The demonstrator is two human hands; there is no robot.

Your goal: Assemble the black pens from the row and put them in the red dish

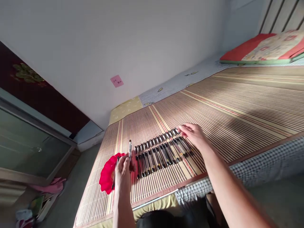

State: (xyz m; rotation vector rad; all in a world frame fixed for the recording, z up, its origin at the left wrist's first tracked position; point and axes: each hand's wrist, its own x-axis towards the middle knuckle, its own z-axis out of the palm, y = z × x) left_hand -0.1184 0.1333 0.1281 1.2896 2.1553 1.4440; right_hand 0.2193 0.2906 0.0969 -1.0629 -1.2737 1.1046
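Several black pens (159, 152) lie side by side in a row on a striped bamboo mat (237, 107) covering a bed. My left hand (123, 171) is closed around one pen (130, 148), holding it upright at the row's left end, just over a red plate (106, 174). My right hand (193, 133) rests at the row's right end, fingers curled on the tip of the last pen (176, 131).
A white wall with a pink sticky note (117, 81) runs behind the bed. A red and patterned pillow (268, 47) lies at the far right. A glass door (28, 148) and clutter on the floor (40, 202) are at the left.
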